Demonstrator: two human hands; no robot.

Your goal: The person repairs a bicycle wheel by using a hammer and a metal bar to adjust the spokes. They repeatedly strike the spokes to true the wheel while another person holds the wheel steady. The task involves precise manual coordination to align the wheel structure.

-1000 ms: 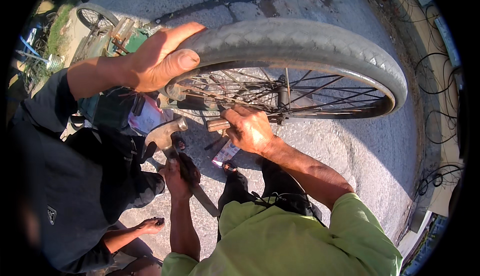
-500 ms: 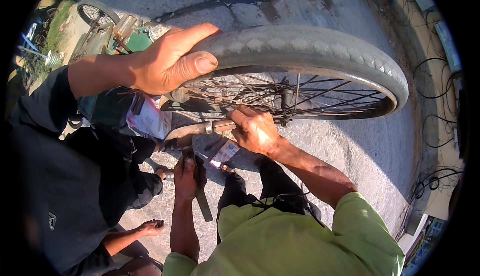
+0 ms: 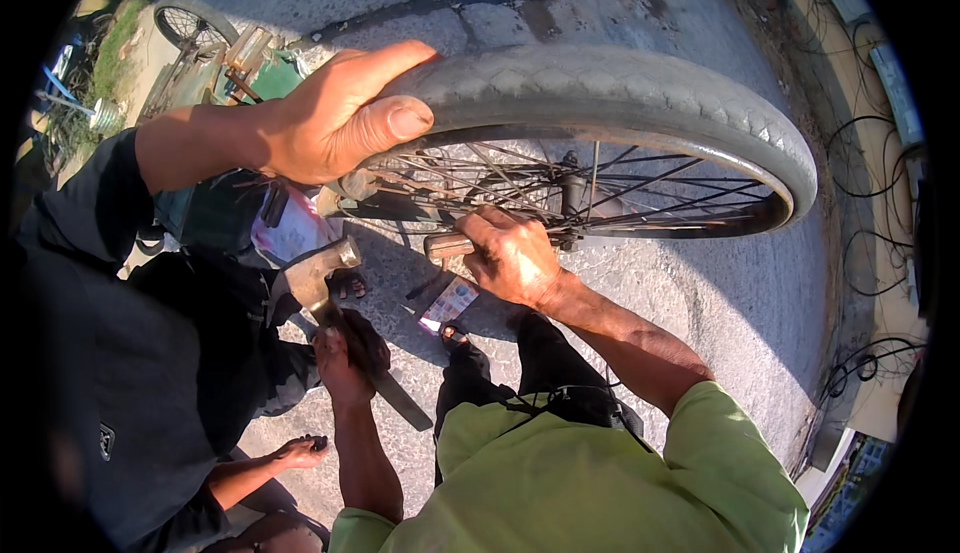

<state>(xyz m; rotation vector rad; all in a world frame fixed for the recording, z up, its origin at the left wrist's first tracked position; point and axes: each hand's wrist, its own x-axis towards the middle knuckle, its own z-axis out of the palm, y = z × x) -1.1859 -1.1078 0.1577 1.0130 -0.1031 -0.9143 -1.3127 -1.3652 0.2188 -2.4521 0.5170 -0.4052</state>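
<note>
My left hand [image 3: 345,361] grips the dark handle of a hammer [image 3: 318,271], whose metal head, flared at one end, is raised at the left. My right hand [image 3: 510,258] closes round a wooden-handled tool [image 3: 447,245] beside the hub [image 3: 572,193] of a spoked wheel. The butt of its handle points left toward the hammer, apart from it; its working end is hidden. A grey tyre [image 3: 620,93] surrounds the wheel. From the left, a co-worker's hand [image 3: 320,118] rests on the tyre, thumb on its near side.
The co-worker in dark clothes [image 3: 120,353] stands close on my left, another hand [image 3: 300,451] low down. Beyond are a green cart [image 3: 278,81] and another wheel [image 3: 190,25]. A printed paper [image 3: 450,303] lies by my foot. Cables [image 3: 865,368] hang along the right wall.
The hammer has swung left and down with my left hand, its head coming away from the wooden handle's butt. My right hand and the co-worker's hand on the tyre stay nearly in place.
</note>
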